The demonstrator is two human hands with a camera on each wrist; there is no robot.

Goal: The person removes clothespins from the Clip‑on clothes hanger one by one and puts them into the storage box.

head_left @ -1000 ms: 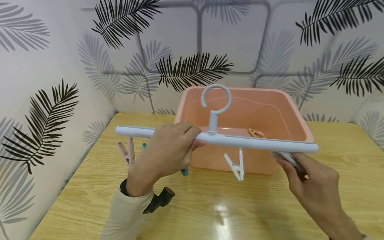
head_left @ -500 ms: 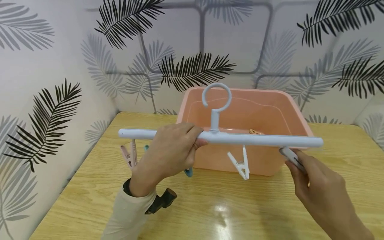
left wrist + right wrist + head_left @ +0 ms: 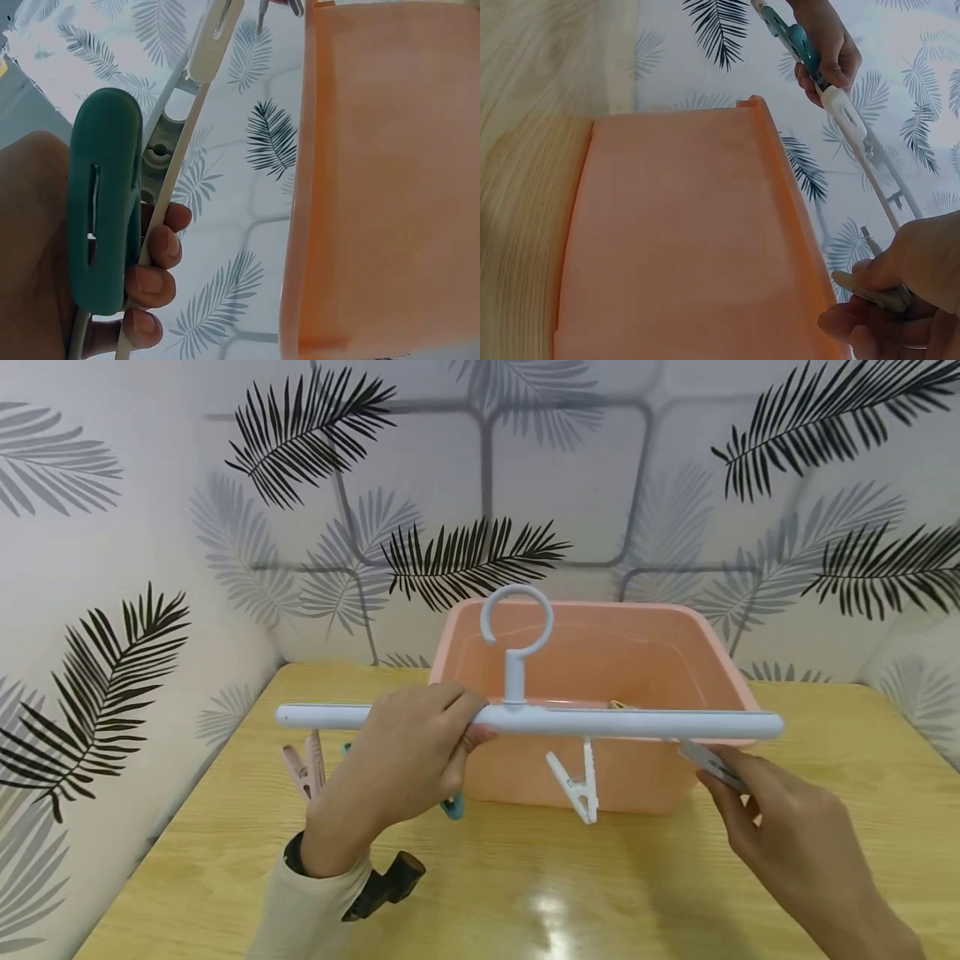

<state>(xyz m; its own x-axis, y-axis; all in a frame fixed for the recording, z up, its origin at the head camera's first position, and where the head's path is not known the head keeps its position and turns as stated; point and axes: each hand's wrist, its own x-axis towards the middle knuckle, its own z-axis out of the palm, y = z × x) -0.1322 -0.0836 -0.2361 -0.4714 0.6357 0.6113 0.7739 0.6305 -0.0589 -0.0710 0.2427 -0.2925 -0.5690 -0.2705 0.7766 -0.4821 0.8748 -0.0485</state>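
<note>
In the head view, my left hand [image 3: 405, 756] grips a pale blue clip hanger [image 3: 630, 723] left of its hook, holding it level above the table. Beneath the bar hang a pink clothespin [image 3: 303, 770], a teal clothespin [image 3: 452, 807] partly behind my hand, and a white clothespin [image 3: 581, 785]. Close up, the left wrist view has the teal clothespin [image 3: 105, 202] beside my curled fingers [image 3: 150, 285]. My right hand [image 3: 787, 822] pinches a pale grey clothespin [image 3: 712, 764] just under the bar's right part. Whether that clothespin touches the bar, I cannot tell.
A peach plastic basin [image 3: 723, 660] stands on the wooden table [image 3: 487, 893] behind the hanger. Inside it lies a tan clothespin [image 3: 618, 704], mostly hidden by the bar. A leaf-patterned wall [image 3: 450, 468] rises behind the table.
The hanger's bar has levelled, its right end coming up relative to the left. My right hand stays under that end with the grey clothespin. The head view has shifted slightly.
</note>
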